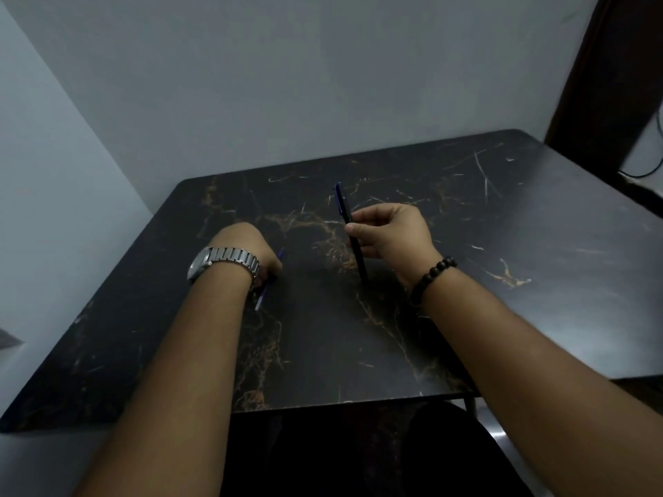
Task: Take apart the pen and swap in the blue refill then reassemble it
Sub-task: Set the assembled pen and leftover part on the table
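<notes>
A black pen (353,233) with a blue cap end is held tilted above the table, its cap pointing away from me; my right hand (391,231) grips it around the middle. My left hand (251,251), with a metal watch on the wrist, rests low on the dark marble table (466,217), fingers closed over a thin blue refill (261,297). One end of the refill shows beyond the fingers at the top, the other below the wrist. Its middle is hidden by the hand.
The table sits in a corner, with pale walls behind and to the left. A dark door frame (610,84) and a black cable (645,170) are at the far right. My lap is under the near table edge.
</notes>
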A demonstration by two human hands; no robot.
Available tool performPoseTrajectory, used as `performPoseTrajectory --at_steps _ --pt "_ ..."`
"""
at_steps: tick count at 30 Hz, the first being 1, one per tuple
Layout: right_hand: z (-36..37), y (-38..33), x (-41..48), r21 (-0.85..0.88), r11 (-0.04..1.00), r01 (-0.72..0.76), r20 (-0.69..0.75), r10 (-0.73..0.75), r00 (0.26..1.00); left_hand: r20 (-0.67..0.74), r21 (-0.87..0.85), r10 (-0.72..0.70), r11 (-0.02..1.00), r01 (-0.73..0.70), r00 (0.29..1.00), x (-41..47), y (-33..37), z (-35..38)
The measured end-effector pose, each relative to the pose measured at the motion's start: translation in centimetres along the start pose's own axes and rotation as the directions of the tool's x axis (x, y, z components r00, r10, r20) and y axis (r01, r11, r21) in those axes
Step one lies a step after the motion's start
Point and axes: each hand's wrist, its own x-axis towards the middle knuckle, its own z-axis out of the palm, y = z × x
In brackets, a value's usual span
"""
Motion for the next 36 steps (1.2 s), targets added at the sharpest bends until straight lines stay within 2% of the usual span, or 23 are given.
performPoseTrajectory --at_steps 4,6,9,12,16,23,31,36 --pt "0.0 0.3 0.3 -0.061 0.998 -0.013 -0.019 0.012 1.000 0.036 -0.057 -0.020 0.998 0.022 0.999 -0.7 0.8 -0.3" --pt "-0.2 0.4 0.4 -0.071 0.997 -0.017 -0.033 0.015 0.999 0.033 -0.183 0.013 0.983 -0.007 0.999 -1.0 1.5 -0.2" --pt "-0.6 0.5 0.8 -0.107 0.993 -0.049 -0.068 0.042 0.997 0.097 -0.428 0.092 0.903 -0.041 0.991 -1.2 3.5 0.2" --pt "-1.2 0.2 1.5 -0.196 0.977 -0.087 -0.112 0.066 0.992 0.147 -0.539 0.154 0.841 -0.052 0.977 -1.5 5.9 0.9" --pt "-2.2 -0.2 3.1 -0.413 0.904 -0.109 -0.197 0.028 0.980 0.187 -0.576 0.175 0.817 -0.036 0.967 -1.2 8.7 2.6" --pt "-2.9 0.5 6.1 -0.762 0.609 -0.220 -0.242 0.047 0.969 0.151 -0.574 0.098 0.819 0.007 0.984 0.9 10.1 4.9" --pt "-2.2 1.0 7.3 -0.840 0.490 -0.234 -0.288 -0.036 0.957 0.083 -0.587 0.077 0.809 -0.014 0.994 1.6 10.1 5.7" --pt "-2.0 1.4 7.7 -0.865 0.453 -0.216 -0.268 -0.052 0.962 0.095 -0.575 0.082 0.818 -0.013 0.992 1.7 9.9 5.7"
